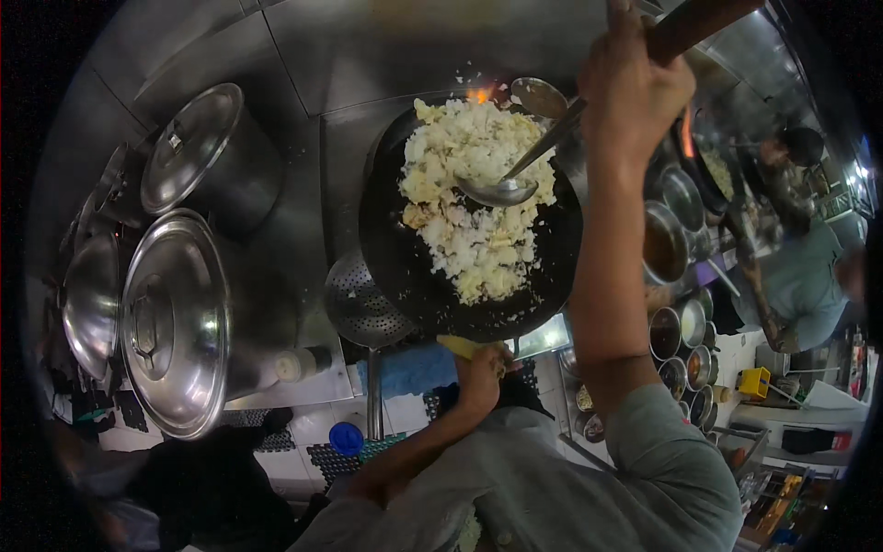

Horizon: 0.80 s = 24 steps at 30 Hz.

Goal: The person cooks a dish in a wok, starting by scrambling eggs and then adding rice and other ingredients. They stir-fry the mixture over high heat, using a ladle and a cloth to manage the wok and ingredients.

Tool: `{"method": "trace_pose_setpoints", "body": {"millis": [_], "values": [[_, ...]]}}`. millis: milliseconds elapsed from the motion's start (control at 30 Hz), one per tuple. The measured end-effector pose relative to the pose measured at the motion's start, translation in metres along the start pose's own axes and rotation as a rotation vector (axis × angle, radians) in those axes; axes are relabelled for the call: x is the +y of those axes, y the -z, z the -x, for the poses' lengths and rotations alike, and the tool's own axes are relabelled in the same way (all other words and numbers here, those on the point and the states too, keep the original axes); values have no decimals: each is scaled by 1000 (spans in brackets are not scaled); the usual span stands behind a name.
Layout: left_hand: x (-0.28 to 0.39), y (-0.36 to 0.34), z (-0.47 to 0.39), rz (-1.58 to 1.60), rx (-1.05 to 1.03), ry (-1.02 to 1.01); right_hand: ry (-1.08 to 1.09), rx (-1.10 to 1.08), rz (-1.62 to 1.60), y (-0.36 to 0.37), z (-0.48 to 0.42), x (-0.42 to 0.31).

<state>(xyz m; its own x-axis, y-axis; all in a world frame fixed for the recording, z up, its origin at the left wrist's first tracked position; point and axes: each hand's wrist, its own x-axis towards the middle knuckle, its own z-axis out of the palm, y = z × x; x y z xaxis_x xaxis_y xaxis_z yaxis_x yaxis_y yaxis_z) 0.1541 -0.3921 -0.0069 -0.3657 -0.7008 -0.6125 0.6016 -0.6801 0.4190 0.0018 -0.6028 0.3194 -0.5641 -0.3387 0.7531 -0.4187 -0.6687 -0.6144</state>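
A black wok (pixel 388 238) holds a heap of fried rice with egg (pixel 469 155), some of it lifted into the air at the far rim. My right hand (pixel 638 86) grips the wooden handle (pixel 700 29) of a metal ladle (pixel 498 194), whose bowl rests over the rice. At the wok's near edge, my left hand (pixel 481 379) is closed around a yellow cloth (pixel 458 345); the part of the wok beneath it is hidden. Orange flame (pixel 481 94) shows just beyond the wok.
A perforated strainer (pixel 369 307) lies against the wok's left side. Large lidded pots (pixel 176 324) stand left. A blue cloth (pixel 407 370) hangs at the near edge. Several ingredient containers (pixel 664 334) are right. Another person (pixel 793 283) works at a wok farther right.
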Motion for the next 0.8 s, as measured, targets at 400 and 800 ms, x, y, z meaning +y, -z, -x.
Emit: {"method": "trace_pose_setpoints", "body": {"millis": [400, 800], "values": [[8, -5, 22, -20, -21, -52, -72, 13, 30, 6, 23, 7], [-5, 19, -12, -97, -126, -76, -101, 33, -45, 13, 36, 22]]}}
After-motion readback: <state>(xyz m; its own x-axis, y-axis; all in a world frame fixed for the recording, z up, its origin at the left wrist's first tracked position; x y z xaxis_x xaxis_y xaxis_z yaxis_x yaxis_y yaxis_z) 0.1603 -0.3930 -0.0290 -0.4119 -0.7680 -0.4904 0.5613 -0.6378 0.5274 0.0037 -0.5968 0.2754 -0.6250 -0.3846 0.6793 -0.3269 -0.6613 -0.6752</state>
